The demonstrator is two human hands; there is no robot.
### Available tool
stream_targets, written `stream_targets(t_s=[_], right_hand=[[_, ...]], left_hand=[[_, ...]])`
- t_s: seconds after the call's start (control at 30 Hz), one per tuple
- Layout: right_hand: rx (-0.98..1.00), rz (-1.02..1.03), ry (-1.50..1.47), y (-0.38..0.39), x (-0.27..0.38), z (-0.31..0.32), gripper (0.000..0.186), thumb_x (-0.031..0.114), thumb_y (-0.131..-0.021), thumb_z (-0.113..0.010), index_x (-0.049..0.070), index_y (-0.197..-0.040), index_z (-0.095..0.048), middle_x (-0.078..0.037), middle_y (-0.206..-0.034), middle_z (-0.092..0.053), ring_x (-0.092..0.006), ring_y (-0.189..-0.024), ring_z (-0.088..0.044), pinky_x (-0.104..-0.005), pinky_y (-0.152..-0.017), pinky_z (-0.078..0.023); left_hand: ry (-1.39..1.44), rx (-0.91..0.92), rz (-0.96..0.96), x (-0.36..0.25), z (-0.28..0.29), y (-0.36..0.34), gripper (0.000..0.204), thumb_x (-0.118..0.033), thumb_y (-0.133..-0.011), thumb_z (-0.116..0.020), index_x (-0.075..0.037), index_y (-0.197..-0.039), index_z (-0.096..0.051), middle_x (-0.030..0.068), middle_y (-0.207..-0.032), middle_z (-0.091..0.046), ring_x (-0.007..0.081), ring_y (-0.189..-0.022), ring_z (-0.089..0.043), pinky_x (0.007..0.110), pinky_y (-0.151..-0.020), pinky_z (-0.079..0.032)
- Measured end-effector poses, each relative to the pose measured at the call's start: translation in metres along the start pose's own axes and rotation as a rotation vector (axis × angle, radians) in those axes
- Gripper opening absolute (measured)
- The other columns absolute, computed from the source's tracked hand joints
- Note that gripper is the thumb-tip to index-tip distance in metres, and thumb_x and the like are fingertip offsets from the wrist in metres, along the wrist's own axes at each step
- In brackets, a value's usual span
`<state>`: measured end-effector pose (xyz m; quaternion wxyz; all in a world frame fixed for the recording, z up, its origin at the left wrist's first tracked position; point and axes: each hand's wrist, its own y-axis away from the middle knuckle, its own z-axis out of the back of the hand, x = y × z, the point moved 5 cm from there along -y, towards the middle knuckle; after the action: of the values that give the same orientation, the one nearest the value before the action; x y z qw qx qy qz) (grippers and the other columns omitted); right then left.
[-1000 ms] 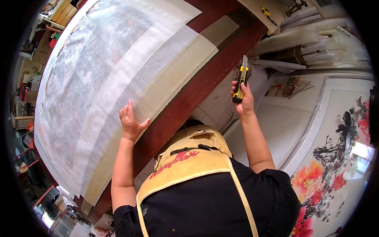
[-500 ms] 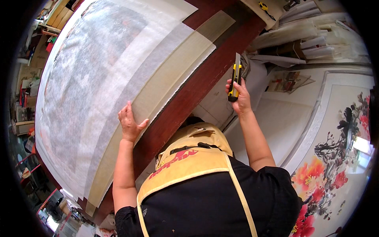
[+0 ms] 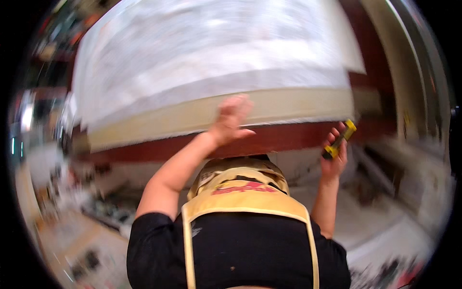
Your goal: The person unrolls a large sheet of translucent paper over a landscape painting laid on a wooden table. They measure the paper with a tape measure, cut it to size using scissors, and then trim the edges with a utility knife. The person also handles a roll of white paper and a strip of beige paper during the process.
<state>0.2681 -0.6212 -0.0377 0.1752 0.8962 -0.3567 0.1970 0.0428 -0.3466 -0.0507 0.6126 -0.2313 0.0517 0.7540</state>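
Pressing flat on the beige border of the large white sheet [image 3: 216, 72], the left hand [image 3: 231, 120] rests open; right hand [image 3: 334, 154], seemingly gripping a yellow-black utility knife [image 3: 339, 139], hovers near the sheet's right corner.

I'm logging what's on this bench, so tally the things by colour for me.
White: 1, the paper sheet
Beige: 1, the border strip
Dark red: 1, the table
Yellow and black: 1, the knife in the right hand
Total: 4
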Motion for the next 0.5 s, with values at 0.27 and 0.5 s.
stream_targets(t_s=[0.27,0.5], right_hand=[[0.261,-0.355,0.276,0.035,-0.068,-0.101,0.033,0.026,-0.102,-0.049,0.004,-0.126,-0.047,-0.011,-0.098,-0.056,-0.0185,-0.078,-0.059,-0.0311,-0.064,-0.054],[0.26,-0.627,0.442,0.102,-0.304,-0.189,0.042,0.032,-0.101,-0.05,0.005,-0.133,-0.044,-0.007,-0.085,-0.056,-0.0154,-0.067,-0.055,-0.0276,-0.058,-0.049]], left_hand=[[0.137,-0.302,0.052,-0.08,0.06,0.16,0.067,-0.039,-0.087,-0.065,-0.011,-0.143,-0.041,0.0136,-0.144,-0.036,0.0311,-0.135,-0.033,0.049,-0.113,-0.026],[0.039,-0.389,0.39,-0.004,0.092,0.388,0.052,-0.039,-0.095,-0.055,-0.013,-0.139,-0.046,0.0134,-0.139,-0.043,0.0331,-0.129,-0.04,0.051,-0.111,-0.029]])
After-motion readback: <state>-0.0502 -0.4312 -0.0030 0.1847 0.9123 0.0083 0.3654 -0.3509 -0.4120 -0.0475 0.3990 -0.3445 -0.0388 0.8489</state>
